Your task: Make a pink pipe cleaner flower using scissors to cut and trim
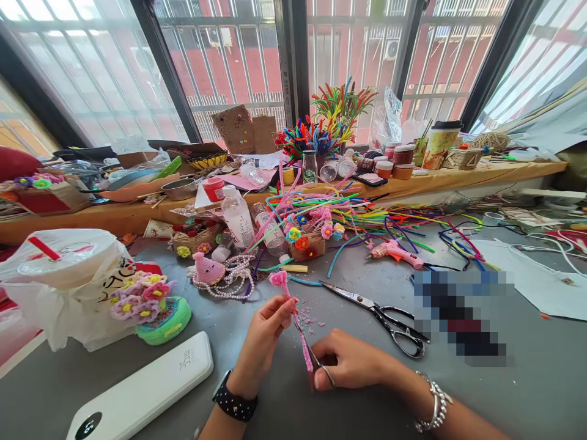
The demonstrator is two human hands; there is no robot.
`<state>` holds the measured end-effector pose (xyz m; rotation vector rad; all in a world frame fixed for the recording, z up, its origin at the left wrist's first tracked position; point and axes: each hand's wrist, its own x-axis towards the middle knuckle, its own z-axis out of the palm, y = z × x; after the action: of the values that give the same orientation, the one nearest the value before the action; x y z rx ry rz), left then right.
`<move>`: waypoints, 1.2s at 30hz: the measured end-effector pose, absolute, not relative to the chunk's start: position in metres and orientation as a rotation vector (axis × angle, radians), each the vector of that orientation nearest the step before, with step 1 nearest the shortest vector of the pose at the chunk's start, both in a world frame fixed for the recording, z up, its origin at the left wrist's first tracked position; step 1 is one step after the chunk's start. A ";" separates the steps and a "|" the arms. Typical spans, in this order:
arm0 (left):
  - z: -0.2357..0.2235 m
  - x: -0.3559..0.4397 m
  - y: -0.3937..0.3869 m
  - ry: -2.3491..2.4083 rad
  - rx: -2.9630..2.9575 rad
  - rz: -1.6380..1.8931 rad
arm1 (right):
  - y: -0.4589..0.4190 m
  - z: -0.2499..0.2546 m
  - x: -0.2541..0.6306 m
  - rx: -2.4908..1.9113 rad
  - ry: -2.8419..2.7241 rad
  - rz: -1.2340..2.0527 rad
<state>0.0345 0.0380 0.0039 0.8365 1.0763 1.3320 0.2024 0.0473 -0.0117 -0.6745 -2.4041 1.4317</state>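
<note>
Over the grey table, pink pipe cleaner pinched upright in left hand, top already curled, lower end still straight, snipped by small cutter in right hand.

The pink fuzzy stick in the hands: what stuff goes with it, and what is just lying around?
In use:
left hand
right hand
pink pipe cleaner with a curled top
small metal tool at its lower end

Lying about:
scissors
pink glue gun
white power bank
pearl beads
plastic bottle
</note>
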 end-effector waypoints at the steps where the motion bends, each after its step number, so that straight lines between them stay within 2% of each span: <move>1: 0.003 0.034 0.038 1.085 0.840 1.334 | 0.047 -0.013 0.202 -0.669 -2.380 1.433; 7: 0.000 0.033 0.039 1.099 0.822 1.413 | 0.046 -0.021 0.194 -0.738 -2.244 1.420; 18: 0.006 0.035 0.038 1.176 0.895 1.451 | 0.046 -0.023 0.189 -0.922 -2.211 1.146; 25: 0.009 0.045 0.030 1.351 1.424 1.149 | 0.050 -0.018 0.194 -1.061 -2.199 0.902; 31: 0.008 0.047 0.030 1.309 1.446 1.062 | 0.050 -0.020 0.193 -1.089 -2.162 0.922; 36: 0.012 0.046 0.032 1.169 1.330 1.049 | 0.050 -0.016 0.193 -0.962 -2.103 1.207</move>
<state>0.0455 0.0322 0.0119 1.3303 1.1693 1.0493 0.1932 0.0500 -0.0159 -0.9622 -2.1027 1.2068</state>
